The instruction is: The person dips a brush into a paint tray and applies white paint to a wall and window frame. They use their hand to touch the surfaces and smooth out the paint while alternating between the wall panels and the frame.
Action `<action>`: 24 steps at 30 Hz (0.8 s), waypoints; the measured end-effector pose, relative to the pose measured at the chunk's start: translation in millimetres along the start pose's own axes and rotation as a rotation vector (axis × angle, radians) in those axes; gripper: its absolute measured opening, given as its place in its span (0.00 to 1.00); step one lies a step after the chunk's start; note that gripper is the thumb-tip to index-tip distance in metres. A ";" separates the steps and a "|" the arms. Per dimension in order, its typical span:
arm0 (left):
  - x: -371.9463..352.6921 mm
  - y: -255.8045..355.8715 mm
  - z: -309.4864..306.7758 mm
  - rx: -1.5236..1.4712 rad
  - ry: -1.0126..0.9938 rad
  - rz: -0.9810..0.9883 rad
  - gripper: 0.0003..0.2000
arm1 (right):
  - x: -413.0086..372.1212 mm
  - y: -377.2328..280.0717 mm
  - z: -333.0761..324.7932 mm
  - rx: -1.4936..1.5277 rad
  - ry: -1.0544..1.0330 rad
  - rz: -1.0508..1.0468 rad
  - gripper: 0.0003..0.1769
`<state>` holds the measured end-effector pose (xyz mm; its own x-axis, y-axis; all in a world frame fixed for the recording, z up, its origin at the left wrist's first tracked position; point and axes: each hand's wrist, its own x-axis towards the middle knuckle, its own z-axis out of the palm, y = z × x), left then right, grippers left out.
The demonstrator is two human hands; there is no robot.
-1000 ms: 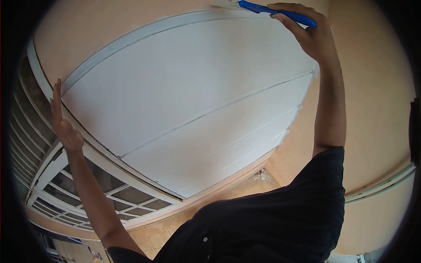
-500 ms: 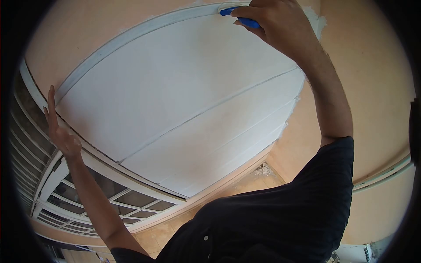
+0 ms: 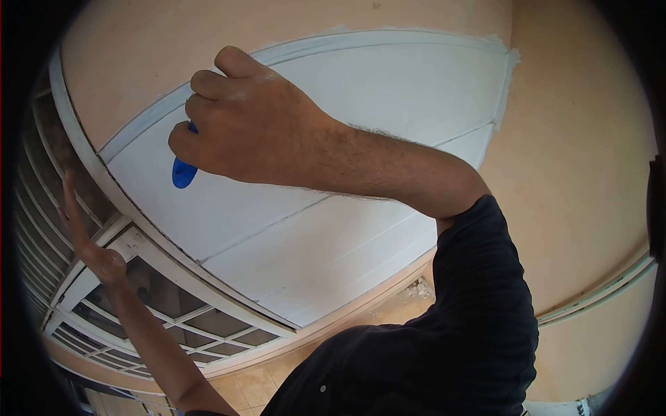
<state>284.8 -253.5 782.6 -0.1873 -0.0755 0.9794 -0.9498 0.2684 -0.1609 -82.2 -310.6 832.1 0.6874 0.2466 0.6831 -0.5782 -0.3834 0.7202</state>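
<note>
My right hand (image 3: 243,121) is closed around a blue-handled paintbrush (image 3: 183,173), whose handle end pokes out below the fingers. Its working end is hidden behind the hand. The fist overlaps the white-coated strip (image 3: 142,132) along the upper border of the white panelled surface (image 3: 374,83). On the left, my left hand (image 3: 94,249) is raised with its fingers stretched out, close to the white window frame (image 3: 132,239) and the louvred slats (image 3: 41,201). Nothing shows in that hand, and whitish marks speckle its palm side.
Peach-coloured walls (image 3: 576,139) border the white surface, with ragged white paint along the right corner (image 3: 512,62). A grid window (image 3: 201,322) is at lower left. Pale debris (image 3: 418,288) lies on the tiled floor (image 3: 257,378). A pale rail (image 3: 596,291) runs along the right wall.
My right hand has swept from the far upper right to the left along the upper border, carrying the paintbrush. The left hand is slightly lower, its fingers still extended. The view has shifted a little.
</note>
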 end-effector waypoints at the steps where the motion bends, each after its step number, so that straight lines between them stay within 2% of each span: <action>1: -3.0 -2.6 -8.4 0.032 -0.019 -0.025 0.55 | 7.4 -5.7 0.9 0.055 0.014 -0.022 0.10; 8: -26.1 -4.3 -70.7 0.128 -0.012 -0.162 0.54 | 59.3 -47.7 30.2 0.246 0.197 -0.076 0.08; 10: -35.3 -10.3 -90.6 0.184 -0.017 -0.157 0.54 | 71.6 -56.4 41.0 0.267 0.222 -0.066 0.04; 15: -45.1 -9.1 -121.5 0.229 -0.018 -0.192 0.55 | 84.3 -69.7 51.0 0.345 0.290 -0.065 0.04; 16: -46.2 -8.5 -124.0 0.228 -0.016 -0.191 0.55 | 81.0 -70.9 52.1 0.433 0.325 -0.019 0.04; 21: -51.9 -19.1 -119.7 0.214 -0.012 -0.207 0.54 | 54.0 -41.5 57.4 0.561 0.346 0.131 0.07; 24: -46.7 -17.0 -105.4 0.180 -0.029 -0.196 0.55 | 25.2 -7.3 56.6 0.683 0.257 0.219 0.11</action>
<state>336.1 -153.3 752.5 -0.0001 -0.1375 0.9905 -0.9974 0.0709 0.0097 -35.8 -351.9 837.1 0.4155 0.2689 0.8690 -0.2319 -0.8925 0.3870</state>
